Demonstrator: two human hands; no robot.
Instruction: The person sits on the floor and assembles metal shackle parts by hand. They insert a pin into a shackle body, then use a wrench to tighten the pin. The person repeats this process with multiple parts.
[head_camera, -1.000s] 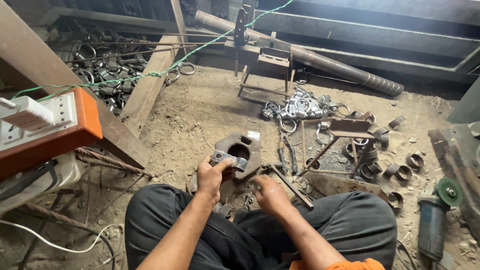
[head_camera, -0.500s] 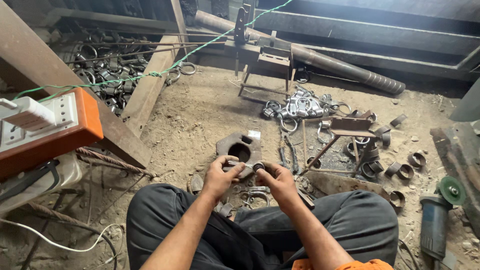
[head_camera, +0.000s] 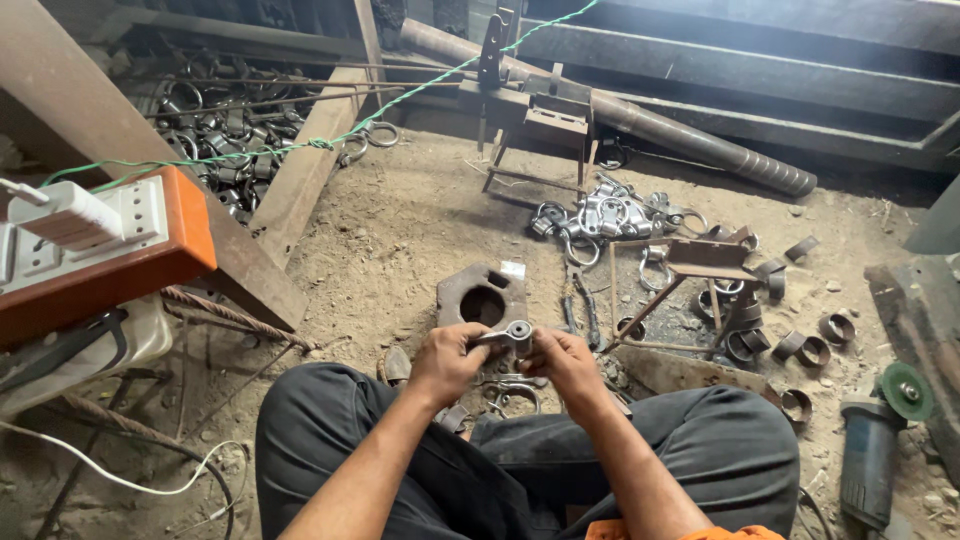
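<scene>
I sit on a dirt floor with my knees apart. My left hand (head_camera: 450, 358) and my right hand (head_camera: 562, 360) meet in front of me, both gripping a small grey metal clamp piece (head_camera: 512, 334) with a round eye. Just beyond it lies a thick rusty steel block (head_camera: 482, 296) with a round hole. Metal rings (head_camera: 510, 395) lie on the ground under my hands, partly hidden.
A pile of shiny clamps (head_camera: 605, 215) lies ahead, by a small welded stand (head_camera: 700, 262). Cut pipe rings (head_camera: 815, 350) scatter at right near an angle grinder (head_camera: 880, 440). An orange power strip box (head_camera: 100, 250) sits left; a long pipe (head_camera: 690, 145) and steel beams at the back.
My hands have lifted from the ground near the steel block and come together, now holding the small clamp piece between them.
</scene>
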